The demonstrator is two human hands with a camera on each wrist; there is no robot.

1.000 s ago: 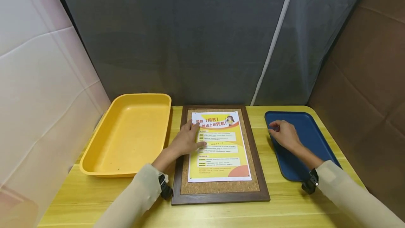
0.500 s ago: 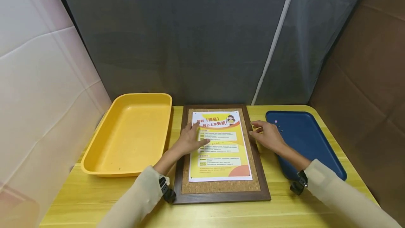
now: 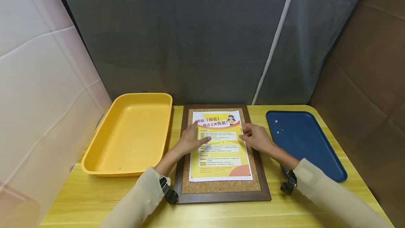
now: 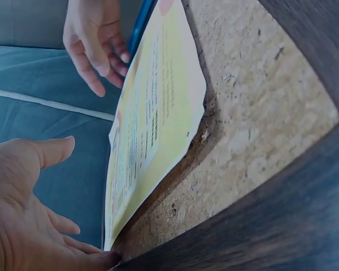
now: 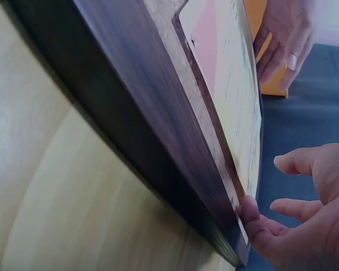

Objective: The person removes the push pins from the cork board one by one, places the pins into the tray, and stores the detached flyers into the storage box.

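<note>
A printed yellow and white poster lies on a cork board with a dark wooden frame. Small dark dots, perhaps pins, show at its corners. My left hand rests at the poster's upper left edge, thumb spread over the print. Over the board's right side, my right hand has its fingertips at the poster's right edge. In the right wrist view, the thumb of that hand stands apart from its fingers, with nothing visible between them. The left wrist view shows the poster's near edge slightly wavy above the cork.
A deep yellow tray stands left of the board. On the right, a blue tray holds several tiny objects near its far left corner. The wooden tabletop meets a grey curtain behind, with fabric walls at both sides.
My right hand has moved left from above the blue tray to the poster's right edge, uncovering the tiny objects there. My left hand has stayed at the poster's left edge.
</note>
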